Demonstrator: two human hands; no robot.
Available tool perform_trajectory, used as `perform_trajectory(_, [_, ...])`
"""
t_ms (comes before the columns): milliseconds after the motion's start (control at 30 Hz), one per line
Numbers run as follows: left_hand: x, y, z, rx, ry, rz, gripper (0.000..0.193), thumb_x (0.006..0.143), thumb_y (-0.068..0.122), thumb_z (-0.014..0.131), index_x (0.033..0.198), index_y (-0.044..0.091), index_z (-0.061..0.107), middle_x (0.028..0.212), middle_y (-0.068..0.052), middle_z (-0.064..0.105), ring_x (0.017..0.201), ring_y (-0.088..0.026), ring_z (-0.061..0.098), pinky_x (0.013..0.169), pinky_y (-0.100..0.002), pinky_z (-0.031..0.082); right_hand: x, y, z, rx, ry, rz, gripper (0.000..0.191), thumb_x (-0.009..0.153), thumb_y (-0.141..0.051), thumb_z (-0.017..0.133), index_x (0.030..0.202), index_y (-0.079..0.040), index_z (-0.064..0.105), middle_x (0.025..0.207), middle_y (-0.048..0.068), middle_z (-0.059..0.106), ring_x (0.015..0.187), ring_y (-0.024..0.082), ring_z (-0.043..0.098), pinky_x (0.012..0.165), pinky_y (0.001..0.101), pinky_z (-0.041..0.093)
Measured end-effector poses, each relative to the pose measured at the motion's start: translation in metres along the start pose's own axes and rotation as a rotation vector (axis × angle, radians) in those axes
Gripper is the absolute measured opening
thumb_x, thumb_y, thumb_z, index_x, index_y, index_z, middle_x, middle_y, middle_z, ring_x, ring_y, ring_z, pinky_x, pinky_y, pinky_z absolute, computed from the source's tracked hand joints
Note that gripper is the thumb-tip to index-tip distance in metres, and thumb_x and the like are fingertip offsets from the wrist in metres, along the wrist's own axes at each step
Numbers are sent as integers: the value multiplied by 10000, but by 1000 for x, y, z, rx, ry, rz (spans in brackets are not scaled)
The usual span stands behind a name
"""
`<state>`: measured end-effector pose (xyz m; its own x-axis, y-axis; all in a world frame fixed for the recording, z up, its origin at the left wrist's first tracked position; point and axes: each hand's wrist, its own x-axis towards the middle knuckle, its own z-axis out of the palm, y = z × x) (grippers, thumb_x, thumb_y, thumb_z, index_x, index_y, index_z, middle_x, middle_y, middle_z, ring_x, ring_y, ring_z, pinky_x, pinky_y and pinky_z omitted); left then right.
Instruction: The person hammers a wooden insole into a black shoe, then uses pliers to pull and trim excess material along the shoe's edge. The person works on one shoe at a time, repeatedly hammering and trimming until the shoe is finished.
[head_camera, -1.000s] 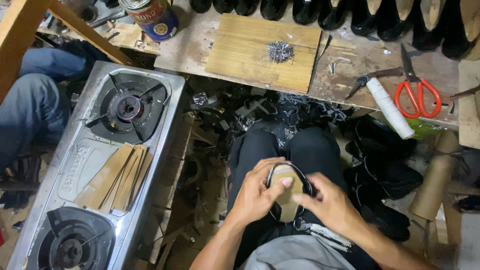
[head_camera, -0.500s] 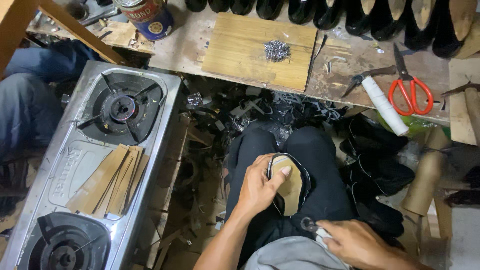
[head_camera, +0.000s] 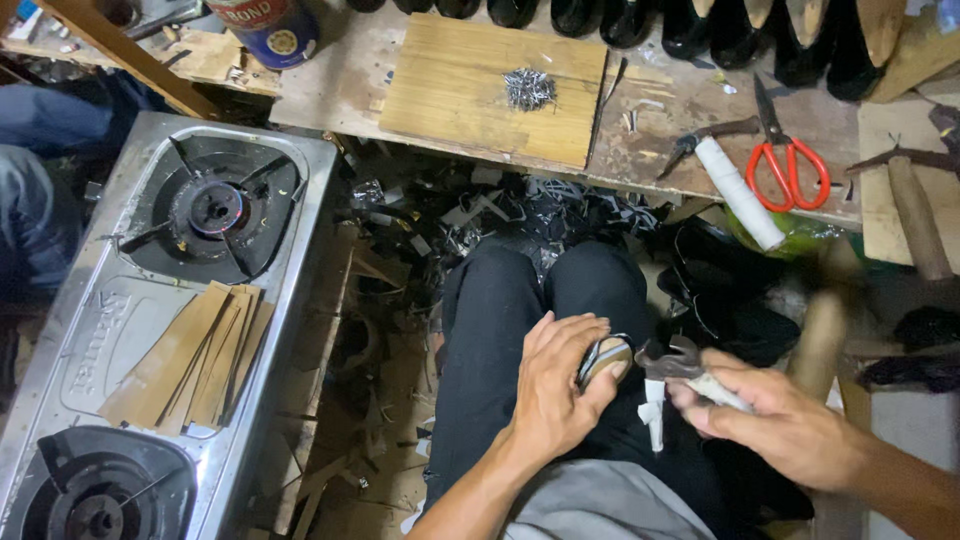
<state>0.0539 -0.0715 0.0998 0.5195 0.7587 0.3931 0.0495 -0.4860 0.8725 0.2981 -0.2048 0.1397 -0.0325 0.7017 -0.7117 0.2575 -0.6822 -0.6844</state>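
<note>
Left hand (head_camera: 555, 395): curled over the shoe (head_camera: 606, 358), which is held on the lap; the fingers (head_camera: 560, 335) are wrapped across its top and the thumb is pressed on its tan sole.
Right hand (head_camera: 785, 420): closed round the white-taped handle of the pincers (head_camera: 672, 362); the grip is tight.
Shoe: mostly hidden under the left fingers; only a tan patch with a dark rim is seen, just beside the thumb tip.
Pincers: the dark metal head is pointed at the shoe, just right of the left thumb; whether it touches the shoe cannot be told.
Bench (head_camera: 690, 120): well beyond both sets of fingers.
Board (head_camera: 470, 95): laid on the bench, with a heap of nails (head_camera: 528, 88) on it.
Scissors (head_camera: 785, 150): red-handled, beyond the right fingers on the bench.
Stove (head_camera: 150, 330): well left of the left fingers, with tan strips (head_camera: 190, 360) laid between its burners.
Scraps (head_camera: 500, 205): strewn on the floor beyond the knees.
</note>
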Motion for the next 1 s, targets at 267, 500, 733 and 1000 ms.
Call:
perform_trajectory(267, [-7,10,-1,43,-30,34,385,846,142,745,1202,8,691,1253,-136,718,1275,-311,652,1218,-528,347,-10,-39,-3,23,-307,-78,417,987,-217,573,1378,-75,534,1091,105,666,994,168,655,869,352,642])
perform_trajectory(500, [-10,18,9,75,-50,87,395,825,124,753,1194,0,689,1268,-133,703,1276,-321,642,1218,-536,325,-15,-82,-9,-373,-225,283,344,932,-295,549,1232,-135,601,1139,70,600,889,161,704,762,330,648])
perform_trajectory(733, [-19,23,20,86,-142,155,467,811,103,754,1253,-10,653,1314,-138,668,1304,-324,621,1235,-569,289,-17,-119,-10,-517,-328,387,176,897,-168,568,974,-27,640,960,89,613,740,166,720,653,341,626])
perform_trajectory(1000, [-23,26,26,109,-182,166,494,807,107,760,1274,-4,645,1334,-131,661,1323,-314,601,1242,-578,271,-13,-132,-13,-512,-353,476,141,831,-76,569,923,-4,646,679,70,654,561,183,659,520,363,539])
